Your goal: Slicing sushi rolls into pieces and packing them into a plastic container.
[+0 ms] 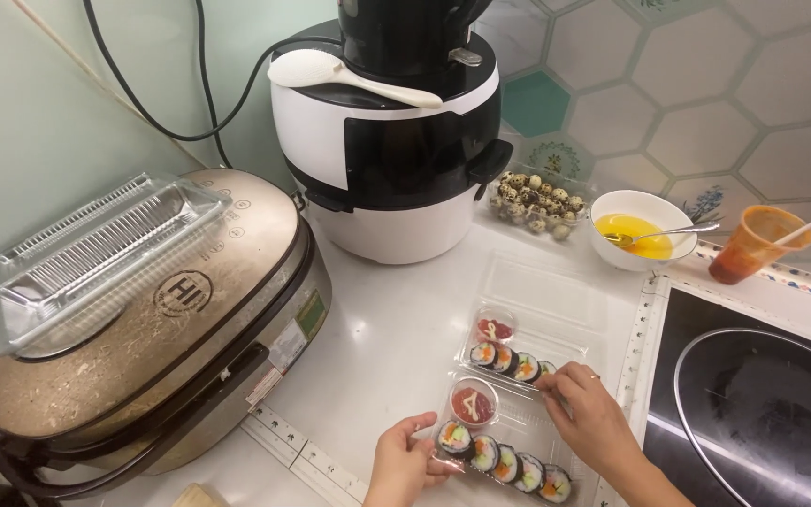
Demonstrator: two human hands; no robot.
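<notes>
Two hands worked a clear sushi tray (518, 427) on the white tabletop (396, 310): left hand (405, 465) pinched its near edge, right hand (589, 408) gripped its right rim.

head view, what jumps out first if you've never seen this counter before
Low in the middle, the left hand and right hand handle clear plastic trays of sliced sushi rolls, each with a small red sauce cup. Behind stands a black and white cooker, with a bronze electric griddle at left.

white counter (396, 310) bears sushi tray (509, 441), rice cooker (396, 150), egg bowl (645, 230), orange cup (753, 246).
</notes>
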